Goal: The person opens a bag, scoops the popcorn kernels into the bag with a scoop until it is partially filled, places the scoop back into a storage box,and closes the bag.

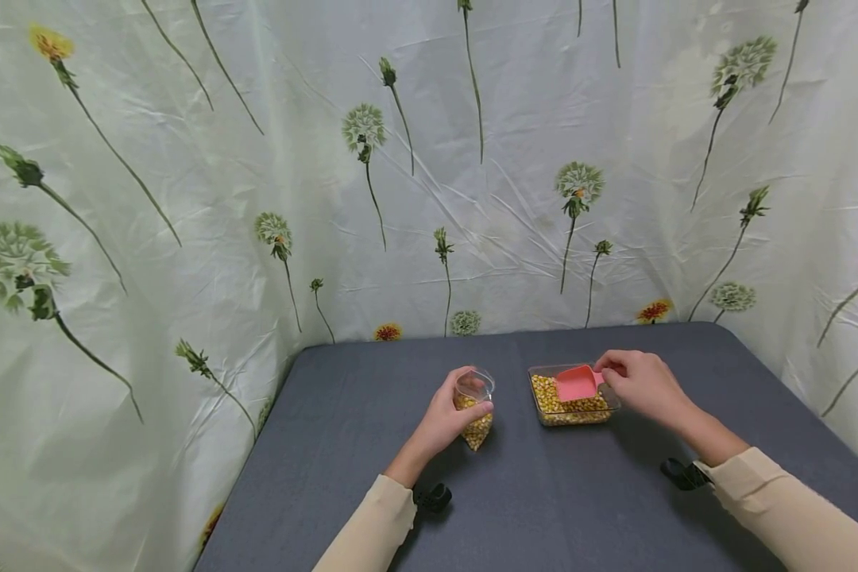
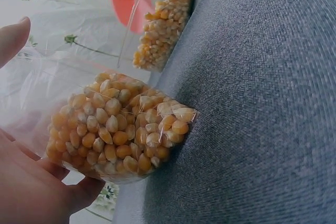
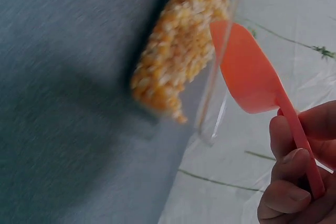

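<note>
My left hand (image 1: pixel 449 413) holds a clear plastic bag (image 2: pixel 121 129) partly filled with yellow corn kernels, fingers and thumb around its upper part. The bag's mouth (image 1: pixel 476 384) stands wide at the top, and its lower corner points down at the cloth. In my right hand (image 1: pixel 639 383) is the handle of a pink-red scoop (image 3: pixel 252 72), gripped between thumb and curled fingers. The scoop's bowl lies over a clear rectangular container (image 1: pixel 543 421) of corn kernels (image 3: pixel 178 40). No kernels show in the bowl from the head view.
A dark grey cloth (image 1: pixel 529 492) covers the table. Behind and to the left hangs a pale curtain (image 1: pixel 415 199) printed with dandelions. Black straps with wrist cameras (image 1: pixel 434 498) sit below both wrists. The container stands right of the bag, a short gap between them.
</note>
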A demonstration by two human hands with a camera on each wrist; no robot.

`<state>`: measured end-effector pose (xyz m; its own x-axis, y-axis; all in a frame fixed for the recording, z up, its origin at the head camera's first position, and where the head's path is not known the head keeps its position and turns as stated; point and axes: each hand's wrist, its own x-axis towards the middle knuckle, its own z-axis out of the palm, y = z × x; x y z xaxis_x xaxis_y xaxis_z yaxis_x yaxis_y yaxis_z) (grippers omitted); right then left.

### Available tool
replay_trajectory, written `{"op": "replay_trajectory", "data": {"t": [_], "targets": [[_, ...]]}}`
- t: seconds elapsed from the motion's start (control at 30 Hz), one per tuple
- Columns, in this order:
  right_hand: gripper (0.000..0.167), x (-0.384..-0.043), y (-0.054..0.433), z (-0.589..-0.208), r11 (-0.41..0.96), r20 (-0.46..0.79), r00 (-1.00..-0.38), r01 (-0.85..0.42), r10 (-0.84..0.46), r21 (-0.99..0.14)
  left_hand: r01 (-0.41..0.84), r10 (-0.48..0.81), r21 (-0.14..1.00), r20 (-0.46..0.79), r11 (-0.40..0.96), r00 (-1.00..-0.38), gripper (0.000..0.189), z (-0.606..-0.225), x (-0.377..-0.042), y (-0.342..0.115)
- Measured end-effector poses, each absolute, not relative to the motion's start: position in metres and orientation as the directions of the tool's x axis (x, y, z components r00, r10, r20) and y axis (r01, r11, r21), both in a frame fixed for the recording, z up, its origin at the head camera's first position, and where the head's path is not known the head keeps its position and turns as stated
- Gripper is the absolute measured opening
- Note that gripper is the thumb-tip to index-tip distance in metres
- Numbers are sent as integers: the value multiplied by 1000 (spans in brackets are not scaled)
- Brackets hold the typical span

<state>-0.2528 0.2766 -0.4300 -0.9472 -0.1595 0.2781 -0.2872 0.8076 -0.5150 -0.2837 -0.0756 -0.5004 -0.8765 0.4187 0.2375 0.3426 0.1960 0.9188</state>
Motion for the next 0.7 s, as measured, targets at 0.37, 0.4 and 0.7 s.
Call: {"op": "replay_trajectory", "data": {"t": [0.37,0.4,0.7], "targets": [[19,-259,292,-437,831,240,-960,-247,-142,-499,352,417,914,245,202,-875,63,-499,-283,-77],[19,-260,292,-438,829,235,-961,-246,-142,-502,353,417,913,245,204,-875,63,-500,-283,-77],[21,-269,283,-450,790,164,-976,-212,-142,-575,355,424,910,241,214,-873,70,-500,-282,-77]]}}
